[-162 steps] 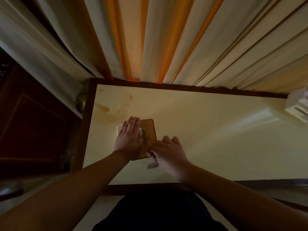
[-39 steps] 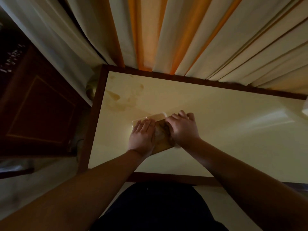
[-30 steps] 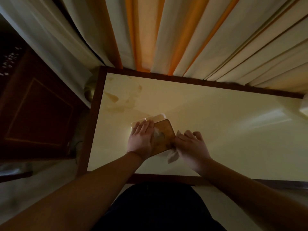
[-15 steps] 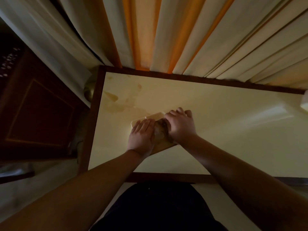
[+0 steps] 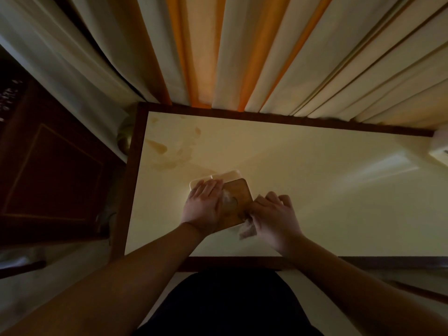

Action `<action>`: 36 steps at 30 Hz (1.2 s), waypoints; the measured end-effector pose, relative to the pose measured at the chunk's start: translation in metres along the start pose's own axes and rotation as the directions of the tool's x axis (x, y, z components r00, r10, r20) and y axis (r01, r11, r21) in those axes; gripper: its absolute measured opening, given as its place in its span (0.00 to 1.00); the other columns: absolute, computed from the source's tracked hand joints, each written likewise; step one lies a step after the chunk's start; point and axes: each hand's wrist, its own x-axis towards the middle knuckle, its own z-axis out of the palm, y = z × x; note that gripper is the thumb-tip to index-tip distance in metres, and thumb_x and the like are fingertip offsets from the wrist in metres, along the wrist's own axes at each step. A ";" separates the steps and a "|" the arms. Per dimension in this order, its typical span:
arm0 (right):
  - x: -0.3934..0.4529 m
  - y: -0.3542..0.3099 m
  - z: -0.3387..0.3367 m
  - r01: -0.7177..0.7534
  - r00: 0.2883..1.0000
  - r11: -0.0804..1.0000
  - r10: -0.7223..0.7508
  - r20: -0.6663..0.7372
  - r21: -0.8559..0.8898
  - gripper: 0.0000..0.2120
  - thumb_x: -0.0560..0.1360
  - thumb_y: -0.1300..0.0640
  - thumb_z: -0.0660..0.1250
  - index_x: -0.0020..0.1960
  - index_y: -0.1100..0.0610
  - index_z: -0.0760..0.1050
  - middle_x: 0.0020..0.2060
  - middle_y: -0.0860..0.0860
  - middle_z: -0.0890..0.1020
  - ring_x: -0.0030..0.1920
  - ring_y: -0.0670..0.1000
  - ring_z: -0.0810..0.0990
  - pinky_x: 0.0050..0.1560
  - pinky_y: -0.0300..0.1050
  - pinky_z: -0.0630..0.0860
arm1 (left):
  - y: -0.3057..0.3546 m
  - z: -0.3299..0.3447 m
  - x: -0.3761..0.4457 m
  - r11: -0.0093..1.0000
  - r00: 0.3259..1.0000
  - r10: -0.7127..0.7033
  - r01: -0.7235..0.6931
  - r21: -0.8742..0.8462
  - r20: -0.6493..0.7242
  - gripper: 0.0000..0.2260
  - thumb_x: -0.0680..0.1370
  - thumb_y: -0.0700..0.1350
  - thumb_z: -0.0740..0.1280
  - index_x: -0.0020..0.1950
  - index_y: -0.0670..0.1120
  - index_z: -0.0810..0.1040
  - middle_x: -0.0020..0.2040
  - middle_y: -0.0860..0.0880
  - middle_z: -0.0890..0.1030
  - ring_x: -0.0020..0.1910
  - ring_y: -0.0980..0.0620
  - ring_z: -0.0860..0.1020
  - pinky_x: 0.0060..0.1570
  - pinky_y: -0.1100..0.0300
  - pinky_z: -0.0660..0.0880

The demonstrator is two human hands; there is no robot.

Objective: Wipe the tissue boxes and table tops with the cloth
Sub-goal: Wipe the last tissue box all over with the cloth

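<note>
While the left hand (image 5: 203, 209) presses flat-fingered on the tissue box (image 5: 236, 202) and the right hand (image 5: 275, 215) grips the cloth (image 5: 247, 229) at its side, a hard stroke may skid the box.

1 tissue box (image 5: 236, 202), 1 cloth (image 5: 247, 230), 2 hands (image 5: 204, 208), 1 table (image 5: 315, 190), 1 curtain (image 5: 242, 49)

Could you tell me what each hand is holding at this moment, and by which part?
The right hand grips the cloth by its upper part; the left hand lies flat on the tissue box lid.

Glossy cream table top (image 5: 303, 190); wooden-looking tissue box (image 5: 238, 197) lid.
</note>
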 end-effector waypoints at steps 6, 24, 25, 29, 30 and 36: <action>0.059 0.001 0.001 -0.151 0.969 0.988 0.142 0.203 0.033 0.13 0.73 0.48 0.60 0.52 0.48 0.80 0.57 0.45 0.80 0.62 0.56 0.73 0.60 0.55 0.67 | -0.009 0.002 0.007 0.996 0.996 0.085 -0.085 -0.004 0.000 0.19 0.83 0.48 0.60 0.65 0.39 0.81 0.60 0.40 0.83 0.59 0.39 0.82 0.67 0.44 0.75; 0.006 -0.054 0.005 -0.210 0.963 0.950 0.160 0.216 0.230 0.05 0.72 0.45 0.71 0.44 0.45 0.80 0.35 0.43 0.83 0.39 0.47 0.83 0.57 0.52 0.73 | -0.064 -0.049 0.069 0.792 0.722 0.597 -0.599 -0.115 0.349 0.19 0.83 0.51 0.60 0.69 0.43 0.79 0.66 0.42 0.81 0.68 0.41 0.77 0.71 0.42 0.71; 0.008 -0.055 0.005 -0.216 0.963 0.949 0.167 0.211 0.231 0.06 0.72 0.44 0.71 0.44 0.45 0.80 0.35 0.43 0.83 0.39 0.47 0.83 0.56 0.51 0.72 | -0.061 -0.052 0.065 0.834 0.778 0.547 -0.538 -0.120 0.309 0.19 0.83 0.51 0.61 0.68 0.43 0.79 0.65 0.42 0.81 0.66 0.42 0.77 0.69 0.44 0.72; 0.009 -0.054 0.006 -0.175 0.976 0.962 0.142 0.165 0.208 0.06 0.72 0.44 0.73 0.44 0.45 0.81 0.35 0.43 0.83 0.40 0.47 0.83 0.58 0.53 0.74 | -0.047 -0.058 0.033 0.969 0.962 0.239 -0.228 -0.090 0.129 0.17 0.79 0.50 0.68 0.65 0.46 0.82 0.60 0.47 0.81 0.59 0.46 0.79 0.59 0.49 0.75; 0.009 -0.053 0.006 -0.161 0.980 0.966 0.132 0.151 0.203 0.06 0.72 0.44 0.74 0.44 0.46 0.81 0.36 0.43 0.83 0.40 0.48 0.83 0.57 0.54 0.74 | -0.042 -0.060 0.025 0.987 0.982 0.153 -0.147 -0.063 0.110 0.17 0.78 0.51 0.68 0.64 0.46 0.82 0.58 0.48 0.81 0.57 0.46 0.79 0.58 0.48 0.76; 0.008 -0.051 0.007 -0.080 0.994 0.982 0.066 0.086 0.171 0.06 0.70 0.47 0.78 0.43 0.46 0.81 0.38 0.44 0.83 0.40 0.51 0.82 0.48 0.49 0.74 | -0.011 -0.067 -0.009 0.990 0.981 -0.128 0.118 0.075 0.145 0.23 0.73 0.62 0.67 0.61 0.51 0.81 0.54 0.51 0.80 0.55 0.46 0.78 0.53 0.49 0.74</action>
